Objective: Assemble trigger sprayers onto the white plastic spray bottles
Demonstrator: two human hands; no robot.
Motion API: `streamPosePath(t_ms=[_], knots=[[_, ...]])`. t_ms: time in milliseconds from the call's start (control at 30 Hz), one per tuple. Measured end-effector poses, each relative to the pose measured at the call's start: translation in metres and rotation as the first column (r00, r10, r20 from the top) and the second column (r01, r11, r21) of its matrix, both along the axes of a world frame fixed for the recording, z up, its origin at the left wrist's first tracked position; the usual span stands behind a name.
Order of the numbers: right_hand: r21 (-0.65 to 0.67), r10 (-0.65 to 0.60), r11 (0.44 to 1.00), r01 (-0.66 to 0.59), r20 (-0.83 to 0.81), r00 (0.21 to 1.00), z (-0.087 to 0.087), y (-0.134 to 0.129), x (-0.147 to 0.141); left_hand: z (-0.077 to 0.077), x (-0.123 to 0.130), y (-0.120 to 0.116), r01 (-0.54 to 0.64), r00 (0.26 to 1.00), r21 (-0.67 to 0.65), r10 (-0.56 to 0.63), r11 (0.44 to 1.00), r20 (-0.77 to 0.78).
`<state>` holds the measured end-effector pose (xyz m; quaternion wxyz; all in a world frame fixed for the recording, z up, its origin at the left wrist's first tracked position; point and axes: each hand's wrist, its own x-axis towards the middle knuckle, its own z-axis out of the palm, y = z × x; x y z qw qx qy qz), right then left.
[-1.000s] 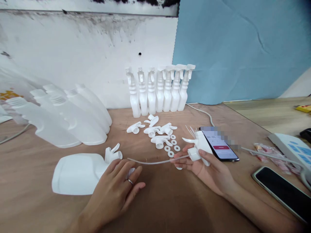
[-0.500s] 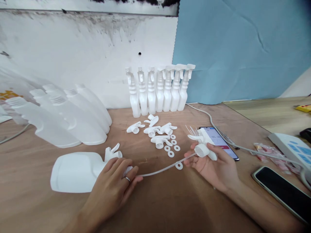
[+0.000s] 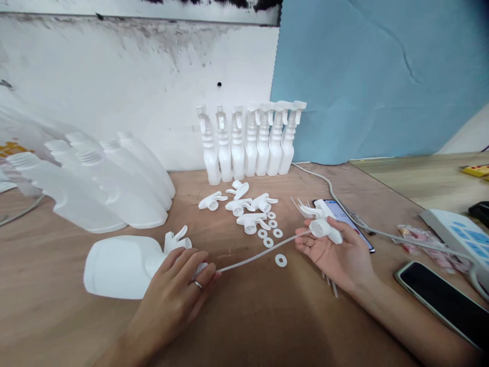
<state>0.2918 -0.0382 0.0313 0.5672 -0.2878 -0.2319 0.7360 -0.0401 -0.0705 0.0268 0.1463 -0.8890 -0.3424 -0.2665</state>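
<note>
My left hand [image 3: 178, 290] is closed around the threaded neck of a white plastic bottle [image 3: 118, 267] that lies on its side, neck to the right. A thin, slightly bent dip tube [image 3: 252, 258] spans from the bottle neck to the trigger sprayer [image 3: 321, 228] in my right hand [image 3: 338, 257]. My right fingers grip that sprayer, its round collar facing left. Just behind my left knuckles lies another trigger sprayer [image 3: 176, 240]. Between the hands, several loose sprayers [image 3: 252, 223] and flat white washers [image 3: 280, 260] rest on the table.
Several assembled spray bottles [image 3: 250, 153] stand in a row by the wall. Uncapped bottles [image 3: 126, 188] stand at left. Loose thin tubes [image 3: 296, 206] lie behind and under my right hand, near a lit phone [image 3: 346, 216]. A dark phone [image 3: 445, 303], cable and power strip [image 3: 458, 237] are at right.
My right hand has shifted slightly right with the sprayer, which has turned a little. The tube is straighter between the hands. The bottle has tilted slightly and moved a little right.
</note>
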Motion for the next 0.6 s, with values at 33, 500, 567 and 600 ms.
streamPosePath(t_ms=[33, 500, 567, 600], knots=[[-0.011, -0.009, 1.0, 0.009, -0.001, 1.0, -0.0002, 0.0008, 0.0008, 0.0001, 0.0005, 0.0005, -0.003, 1.0, -0.005, 0.003, 1.0, 0.0], [0.141, -0.019, 0.99, -0.008, 0.189, 0.982, -0.0007, -0.0034, -0.0062, 0.0012, -0.0019, 0.0013, -0.02, 1.0, 0.018, 0.02, 1.0, -0.017], [0.165, -0.024, 0.986, -0.013, 0.218, 0.976, -0.0004, -0.0043, -0.0071, 0.0024, -0.001, 0.001, -0.012, 1.0, 0.018, 0.012, 1.0, -0.008], [0.175, -0.019, 0.984, -0.021, 0.229, 0.973, -0.0003, -0.005, -0.0077, 0.0029, -0.0005, 0.0007, -0.007, 1.0, 0.017, 0.007, 1.0, -0.003]])
